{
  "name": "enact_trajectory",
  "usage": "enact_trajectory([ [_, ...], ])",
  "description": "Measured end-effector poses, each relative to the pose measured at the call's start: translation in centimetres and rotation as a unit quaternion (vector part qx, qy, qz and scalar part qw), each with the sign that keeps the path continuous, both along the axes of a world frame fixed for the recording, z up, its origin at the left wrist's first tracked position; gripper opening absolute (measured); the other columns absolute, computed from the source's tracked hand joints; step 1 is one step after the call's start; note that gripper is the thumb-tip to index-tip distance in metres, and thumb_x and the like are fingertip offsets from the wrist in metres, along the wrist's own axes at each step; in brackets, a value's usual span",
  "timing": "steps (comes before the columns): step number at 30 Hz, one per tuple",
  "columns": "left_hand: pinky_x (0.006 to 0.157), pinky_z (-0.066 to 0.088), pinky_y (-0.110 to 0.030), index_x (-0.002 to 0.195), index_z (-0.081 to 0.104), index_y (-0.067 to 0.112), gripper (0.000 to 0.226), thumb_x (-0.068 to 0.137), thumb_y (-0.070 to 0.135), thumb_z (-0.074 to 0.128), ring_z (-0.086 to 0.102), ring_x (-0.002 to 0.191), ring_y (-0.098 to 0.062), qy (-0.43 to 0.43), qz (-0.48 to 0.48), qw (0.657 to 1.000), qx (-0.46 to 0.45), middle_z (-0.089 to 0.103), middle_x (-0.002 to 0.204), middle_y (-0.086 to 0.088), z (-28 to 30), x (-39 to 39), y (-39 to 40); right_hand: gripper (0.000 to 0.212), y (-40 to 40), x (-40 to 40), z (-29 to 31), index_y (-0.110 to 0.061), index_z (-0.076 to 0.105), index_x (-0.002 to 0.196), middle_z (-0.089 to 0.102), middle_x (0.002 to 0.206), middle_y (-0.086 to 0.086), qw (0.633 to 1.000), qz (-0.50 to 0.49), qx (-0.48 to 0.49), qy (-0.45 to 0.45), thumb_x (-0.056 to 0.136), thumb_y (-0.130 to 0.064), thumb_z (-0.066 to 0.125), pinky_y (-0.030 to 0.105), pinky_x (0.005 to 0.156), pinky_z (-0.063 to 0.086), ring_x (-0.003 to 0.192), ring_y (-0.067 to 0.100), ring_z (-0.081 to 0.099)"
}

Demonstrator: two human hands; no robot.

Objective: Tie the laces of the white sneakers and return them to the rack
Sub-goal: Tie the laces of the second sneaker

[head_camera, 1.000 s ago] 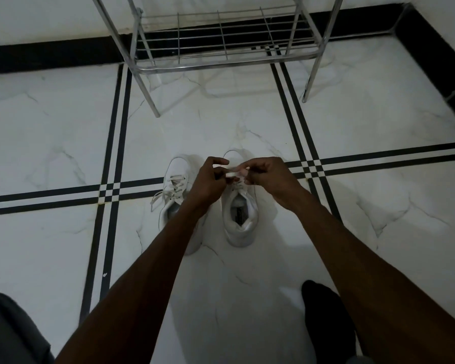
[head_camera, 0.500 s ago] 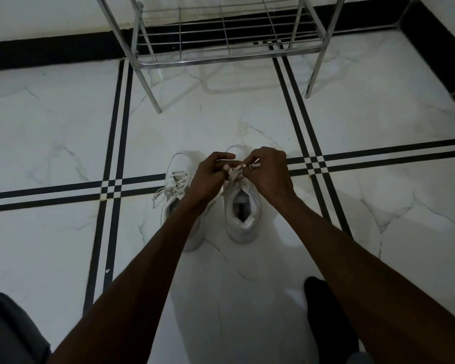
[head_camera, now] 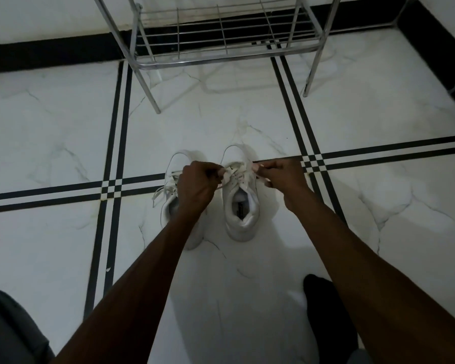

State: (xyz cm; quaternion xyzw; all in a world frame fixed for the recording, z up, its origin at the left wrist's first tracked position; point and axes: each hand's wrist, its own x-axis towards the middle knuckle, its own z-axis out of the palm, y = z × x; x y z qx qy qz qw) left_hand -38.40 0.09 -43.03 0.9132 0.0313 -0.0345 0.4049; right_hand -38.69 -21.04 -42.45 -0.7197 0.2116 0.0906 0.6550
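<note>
Your hands now drawn apart from half a second ago, left hand (head_camera: pixel 196 183) at 9 o'clock and right hand (head_camera: pixel 283 177) at 3 o'clock of the right sneaker (head_camera: pixel 241 203), fingers curled, each pinching its laces (head_camera: pixel 234 171).

White marble floor (head_camera: pixel 50 122), black inlay stripes (head_camera: pixel 116 122); black skirting (head_camera: pixel 50 52) along wall.

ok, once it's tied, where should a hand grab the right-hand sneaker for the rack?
Probably the heel collar of the right-hand sneaker, from above and the near side. It stands upright, heel toward the person, mouth open upward, so fingers can hook inside. The left hand and right hand crowd the laces.
</note>
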Motion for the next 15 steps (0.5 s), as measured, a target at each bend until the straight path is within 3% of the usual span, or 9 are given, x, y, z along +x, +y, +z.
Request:
enact_trajectory([
  [2,0.084,0.049,-0.034,0.102,0.082,0.028,0.018,0.092,0.03,0.067,0.075,0.091,-0.022,-0.03,0.02,0.99,0.139,0.081,0.089,-0.002,-0.3,-1.1,1.1,0.015,-1.6,-0.6,-1.1,-0.014,0.076,0.084,0.077,0.092,0.009,0.998,-0.02,-0.051,0.033,0.075,-0.023,0.085,0.022,0.061,0.048,0.089,0.02,0.073],
  [5,0.096,0.04,-0.045,0.1,0.081,0.031,0.02,0.092,0.032,0.063,0.07,0.097,-0.024,-0.021,0.036,0.979,0.198,0.08,0.09,0.0,-1.1,-2.5,1.5,0.017,-2.7,-1.3,-2.0,-0.009,0.078,0.086,0.078,0.087,0.008,0.992,-0.01,-0.116,0.045,0.075,-0.021,0.082,0.018,0.058,0.045,0.081,0.018,0.073],
  [8,0.099,0.037,-0.045,0.097,0.082,0.031,0.019,0.091,0.028,0.065,0.066,0.093,-0.019,-0.005,0.049,0.986,0.161,0.079,0.088,0.004,-0.9,-2.5,1.0,0.014,-2.9,-1.2,-1.6,-0.005,0.076,0.087,0.078,0.089,0.009,0.99,0.023,-0.139,0.005,0.075,-0.012,0.081,0.02,0.066,0.05,0.078,0.012,0.07],
  [11,0.097,0.048,-0.041,0.094,0.081,0.035,0.017,0.091,0.026,0.067,0.069,0.084,-0.009,0.007,0.044,0.996,0.075,0.078,0.082,0.012,-0.2,-2.1,1.5,0.02,-3.7,-1.0,-0.9,-0.01,0.073,0.088,0.076,0.087,0.013,0.985,0.068,-0.154,-0.033,0.073,-0.012,0.085,0.034,0.073,0.054,0.083,0.019,0.071],
  [15,0.087,0.056,-0.043,0.097,0.081,0.035,0.015,0.094,0.033,0.066,0.073,0.083,-0.006,-0.014,0.024,0.999,0.025,0.08,0.082,0.014,0.3,-2.2,2.5,0.014,-3.8,-0.7,-0.2,-0.012,0.075,0.085,0.071,0.078,0.016,0.964,0.127,-0.22,-0.084,0.074,-0.012,0.085,0.024,0.063,0.049,0.068,0.015,0.062],
])
